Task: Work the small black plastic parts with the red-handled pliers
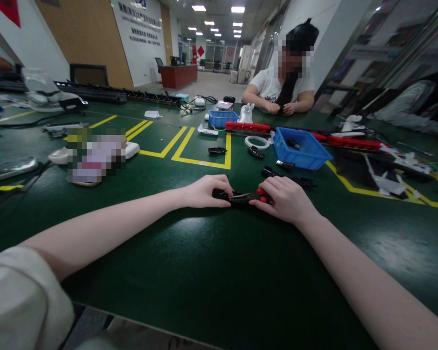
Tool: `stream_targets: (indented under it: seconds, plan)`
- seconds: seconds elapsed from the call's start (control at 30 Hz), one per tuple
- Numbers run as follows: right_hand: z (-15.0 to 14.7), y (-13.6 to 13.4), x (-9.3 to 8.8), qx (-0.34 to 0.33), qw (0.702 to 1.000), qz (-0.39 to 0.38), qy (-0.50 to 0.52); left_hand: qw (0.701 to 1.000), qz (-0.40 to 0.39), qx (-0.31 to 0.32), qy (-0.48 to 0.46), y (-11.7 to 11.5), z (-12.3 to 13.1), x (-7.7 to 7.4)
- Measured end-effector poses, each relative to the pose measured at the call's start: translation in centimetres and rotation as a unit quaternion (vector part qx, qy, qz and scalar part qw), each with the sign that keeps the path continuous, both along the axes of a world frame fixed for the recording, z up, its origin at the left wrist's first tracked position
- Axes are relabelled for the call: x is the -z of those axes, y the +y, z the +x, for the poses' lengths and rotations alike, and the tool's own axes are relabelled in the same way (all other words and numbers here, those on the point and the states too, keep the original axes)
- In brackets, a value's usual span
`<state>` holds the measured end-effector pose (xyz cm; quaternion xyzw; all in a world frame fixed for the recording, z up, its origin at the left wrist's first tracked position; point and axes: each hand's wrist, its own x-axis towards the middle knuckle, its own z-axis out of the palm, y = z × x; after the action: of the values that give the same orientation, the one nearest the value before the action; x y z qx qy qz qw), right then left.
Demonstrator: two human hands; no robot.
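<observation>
My left hand is closed round a small black plastic part, low over the table's middle. Red-handled pliers sit in my right hand, its fingers wrapped round the handles. The dark jaws point left and meet the black part, where a thin light-coloured strip also shows. My fingers cover much of both things. Just beyond my right hand lie more black parts. Another black part rests inside a yellow taped outline.
A blue bin holding dark parts stands beyond my right hand, near a white ring. A smaller blue bin and red strips lie farther back. At left is a phone. A co-worker sits opposite.
</observation>
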<state>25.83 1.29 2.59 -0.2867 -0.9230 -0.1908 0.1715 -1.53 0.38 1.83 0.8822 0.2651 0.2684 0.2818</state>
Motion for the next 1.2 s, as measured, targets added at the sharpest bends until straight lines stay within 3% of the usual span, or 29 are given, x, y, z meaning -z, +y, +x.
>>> stream_targets:
  seconds: [0.27, 0.53, 1.0, 1.2]
  plan:
    - [0.09, -0.08, -0.19, 0.015, 0.998, 0.029, 0.054, 1.000, -0.018, 0.003, 0.002, -0.33, 0.02, -0.32]
    - [0.09, 0.12, 0.09, 0.009, 1.000, 0.007, 0.018, 1.000, -0.019, 0.005, 0.007, -0.22, 0.04, -0.25]
    - [-0.06, -0.29, -0.16, 0.009, 0.999, 0.030, 0.027, 1.000, -0.013, 0.013, -0.002, -0.31, -0.03, -0.35]
    - [-0.07, -0.24, -0.03, 0.020, 0.998, 0.005, 0.053, 1.000, -0.010, 0.012, 0.011, -0.47, 0.16, -0.41]
